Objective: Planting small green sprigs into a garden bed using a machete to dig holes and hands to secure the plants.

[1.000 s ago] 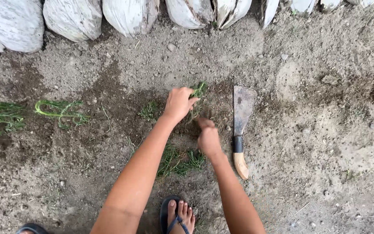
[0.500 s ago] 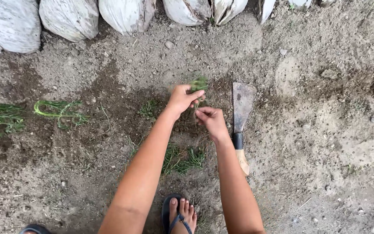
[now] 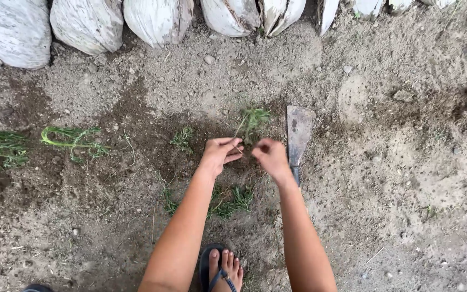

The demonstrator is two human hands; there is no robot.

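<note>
Far left, two green sprigs lie flat on dark damp soil [image 3: 136, 124] — first sprig [image 3: 0, 147] at the frame edge, second sprig [image 3: 71, 139] just right of it, apart from each other. Along the top edge, a row of pale husk-like pieces [image 3: 87, 24] lines the bed. Small green tuft [image 3: 183, 138] in the dark patch, near the left hand but not touching.

Left hand [image 3: 220, 154] is low over the soil, fingers together, pinching the thin stem of a seedling [image 3: 252, 119]; its feathery green top stands just above and between both hands, tilted a little right, base at the dark soil. Right hand [image 3: 270, 157] sits just beside the left, fingers curled in toward the same stem; can't tell if it actually grips it or only touches.

Below the hands, a loose bunch of green cuttings [image 3: 228, 197] lies on the ground between the forearms. A foot in a dark sandal [image 3: 222, 267] at the bottom edge.

Just right of the right hand — a flat-bladed knife [image 3: 299, 132] lies on the soil, rusty blade pointing away, handle hidden under the right wrist. Further right, drier grey dirt [image 3: 406, 162] with small stones.
</note>
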